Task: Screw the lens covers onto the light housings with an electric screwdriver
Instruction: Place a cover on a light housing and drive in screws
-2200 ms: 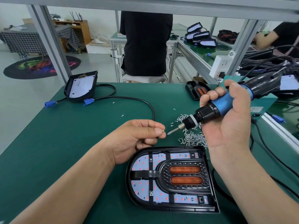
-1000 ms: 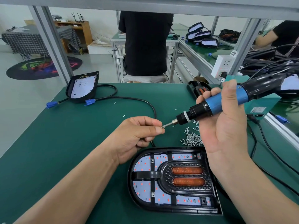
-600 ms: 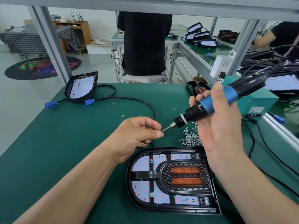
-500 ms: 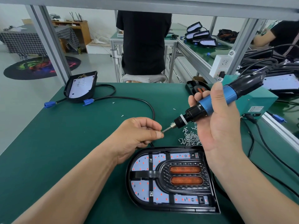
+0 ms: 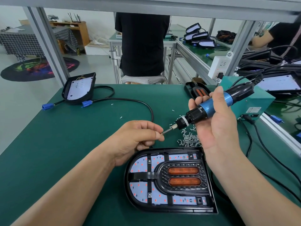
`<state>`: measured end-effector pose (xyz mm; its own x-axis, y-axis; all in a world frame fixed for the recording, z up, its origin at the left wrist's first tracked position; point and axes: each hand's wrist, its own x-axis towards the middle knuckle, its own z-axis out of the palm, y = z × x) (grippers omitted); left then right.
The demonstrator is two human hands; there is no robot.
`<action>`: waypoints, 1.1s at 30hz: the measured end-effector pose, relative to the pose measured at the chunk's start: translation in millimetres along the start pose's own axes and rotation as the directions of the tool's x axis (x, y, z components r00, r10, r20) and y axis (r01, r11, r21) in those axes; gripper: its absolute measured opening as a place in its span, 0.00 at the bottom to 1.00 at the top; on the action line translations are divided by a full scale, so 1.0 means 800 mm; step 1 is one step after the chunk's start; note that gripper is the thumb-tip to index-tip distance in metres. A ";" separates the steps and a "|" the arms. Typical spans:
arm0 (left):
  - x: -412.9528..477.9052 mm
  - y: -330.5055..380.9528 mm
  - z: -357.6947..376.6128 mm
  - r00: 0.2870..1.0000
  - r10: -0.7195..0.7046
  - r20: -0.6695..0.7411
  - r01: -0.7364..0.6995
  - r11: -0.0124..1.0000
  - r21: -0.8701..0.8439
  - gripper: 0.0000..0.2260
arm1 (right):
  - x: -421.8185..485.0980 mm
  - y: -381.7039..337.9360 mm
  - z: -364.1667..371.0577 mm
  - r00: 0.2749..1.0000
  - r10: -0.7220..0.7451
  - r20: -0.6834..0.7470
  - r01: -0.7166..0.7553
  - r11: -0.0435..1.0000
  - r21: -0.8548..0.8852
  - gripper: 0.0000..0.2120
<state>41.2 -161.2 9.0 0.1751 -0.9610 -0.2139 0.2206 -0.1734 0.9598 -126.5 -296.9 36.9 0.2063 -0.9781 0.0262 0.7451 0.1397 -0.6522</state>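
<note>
A black light housing (image 5: 169,207) with its lens cover (image 5: 182,176), showing two orange strips, lies on the green mat in front of me. My right hand (image 5: 216,126) grips a blue and black electric screwdriver (image 5: 210,107), held above the mat and tilted down to the left. The bit tip (image 5: 164,132) meets a small screw (image 5: 161,134) that my left hand (image 5: 138,137) pinches between thumb and forefinger, just above the housing's far edge. A pile of loose screws (image 5: 189,141) lies behind the housing.
A second housing (image 5: 78,88) with a black cable (image 5: 130,101) and blue connectors sits far left. A teal box (image 5: 254,101) stands at the right with cords trailing over the mat. A small black part (image 5: 197,91) lies at the far edge. A person stands beyond the bench.
The screwdriver has swung down and left until its bit touches the screw in my left hand. My left hand has stayed nearly in place.
</note>
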 end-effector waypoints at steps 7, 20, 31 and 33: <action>-0.004 0.003 -0.004 0.999 -0.050 0.013 0.048 0.995 0.084 0.18 | 0.005 -0.012 -0.002 0.999 0.015 -0.044 -0.010 0.995 0.099 0.13; -0.016 0.006 -0.003 0.986 -0.070 0.148 0.018 0.945 0.327 0.13 | -0.015 -0.042 -0.001 0.999 0.027 0.036 -0.030 0.995 0.091 0.06; -0.013 0.004 -0.012 0.999 0.026 0.045 -0.043 0.903 0.427 0.10 | -0.034 -0.059 -0.029 0.984 0.056 0.171 -0.058 0.998 0.005 0.08; -0.012 0.005 -0.018 0.999 0.051 0.015 -0.052 0.897 0.440 0.09 | -0.036 -0.058 -0.028 0.976 0.055 0.209 -0.056 0.998 -0.006 0.08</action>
<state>54.1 -149.9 12.3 0.1714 -0.9717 -0.1624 -0.2330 -0.2001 0.9517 -181.6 -278.5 49.5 0.3751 -0.9152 0.1474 0.7288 0.1929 -0.6570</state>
